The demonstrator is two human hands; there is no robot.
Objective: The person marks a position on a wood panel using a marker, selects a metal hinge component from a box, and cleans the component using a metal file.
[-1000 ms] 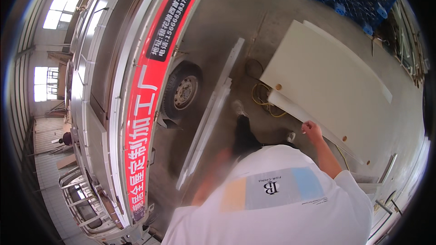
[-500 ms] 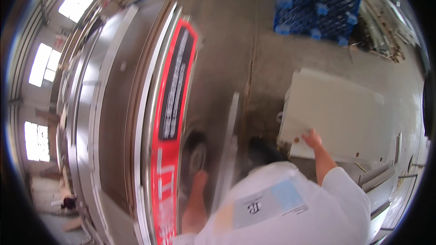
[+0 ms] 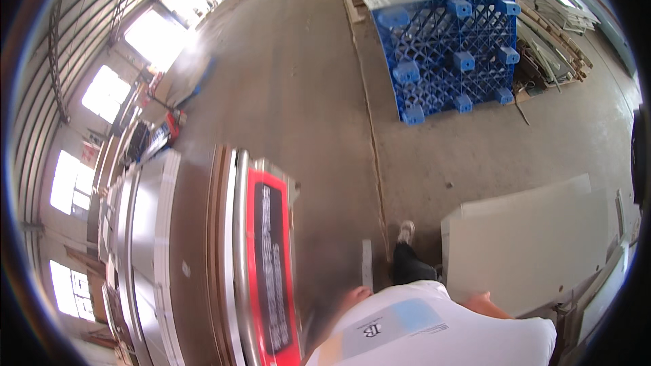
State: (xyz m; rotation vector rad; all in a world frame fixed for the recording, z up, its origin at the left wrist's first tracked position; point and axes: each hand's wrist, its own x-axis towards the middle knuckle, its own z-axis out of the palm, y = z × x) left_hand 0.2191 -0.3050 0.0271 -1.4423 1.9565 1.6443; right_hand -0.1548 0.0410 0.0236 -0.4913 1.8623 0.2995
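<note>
Head view: camera has swung up since a sec ago, truck side w/ red banner (image 3: pixel 271 271) now lower left, blue pallet (image 3: pixel 451 54) in sight. Right hand (image 3: pixel 485 296) rests on edge of pale panel (image 3: pixel 536 244); grip can't tell. Left hand (image 3: pixel 357 293) by narrow metal strip (image 3: pixel 367 264), blurred, can't tell.

Matt pale board panel (image 3: pixel 536 244), glossy metal truck rails (image 3: pixel 237 264), blue plastic pallet (image 3: pixel 454 54), rough concrete floor (image 3: pixel 305 95)
</note>
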